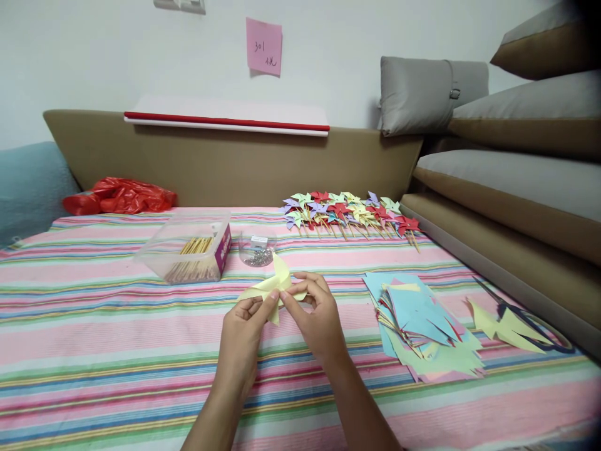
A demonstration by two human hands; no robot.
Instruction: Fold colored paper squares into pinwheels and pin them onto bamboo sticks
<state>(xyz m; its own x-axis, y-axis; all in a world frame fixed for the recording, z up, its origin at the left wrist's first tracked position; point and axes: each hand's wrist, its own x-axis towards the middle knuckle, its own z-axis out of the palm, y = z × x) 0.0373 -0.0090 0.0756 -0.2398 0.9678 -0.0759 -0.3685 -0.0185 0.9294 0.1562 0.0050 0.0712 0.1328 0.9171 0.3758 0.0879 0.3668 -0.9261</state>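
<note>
A pale yellow paper pinwheel (pixel 282 275) is held up above the striped cloth, its blades folded in toward the centre. My left hand (pixel 248 319) pinches it near the middle with the thumb on top. From the other side, my right hand (pixel 317 310) grips it between thumb and fingers, close to the same centre point. Just beyond the paper stands a round clear container (pixel 256 250) with small metal pins and a small white block in it. Left of that, a clear plastic box (pixel 157 247) holds several thin wooden sticks (pixel 195 257).
Finished pinwheels (pixel 347 210) on sticks lie in a pile at the back. Cut coloured paper sheets (pixel 422 319) are stacked at right, beside scissors (pixel 539 329) and a yellow cut sheet (pixel 500 326). A red plastic bag (pixel 126 195) lies back left; cushions (pixel 511 181) line the right.
</note>
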